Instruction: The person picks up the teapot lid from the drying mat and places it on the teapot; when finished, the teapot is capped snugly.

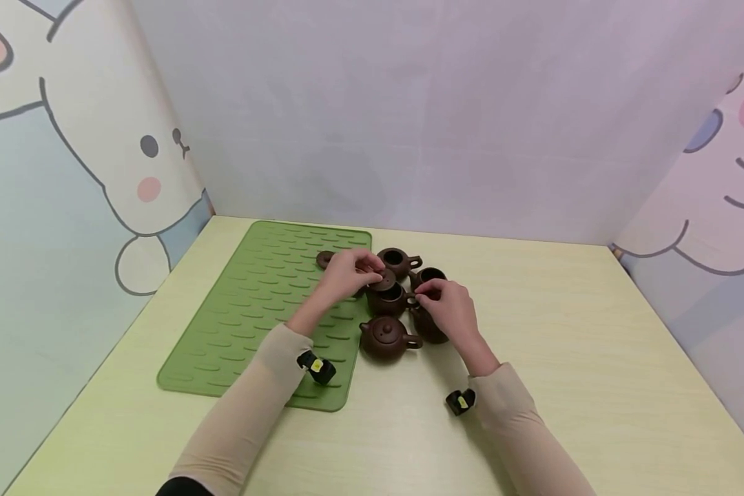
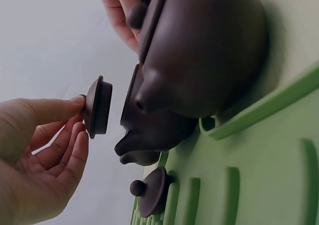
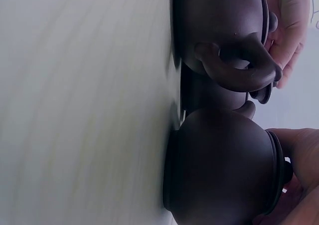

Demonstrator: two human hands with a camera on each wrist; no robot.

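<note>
My left hand (image 1: 347,272) pinches a small dark brown lid (image 2: 99,108) by its top, thumb and fingertips together. The lid is tilted above the uncovered mouth of the middle teapot (image 1: 384,304). Fingertips of my right hand (image 1: 451,308) pinch that teapot's handle at its right side. In front sits a lidded teapot (image 1: 384,339), its spout to the left and handle to the right. Below my right hand is another teapot (image 3: 224,165) with a knobbed lid, partly hidden by the hand in the head view.
Two uncovered teapots, one at the back (image 1: 392,257) and one at the back right (image 1: 423,277), stand close by. A green ridged mat (image 1: 223,331) lies to the left, with a loose lid (image 1: 324,259) on it. Behind the pale table (image 1: 595,344) hangs a white cloth (image 1: 409,124).
</note>
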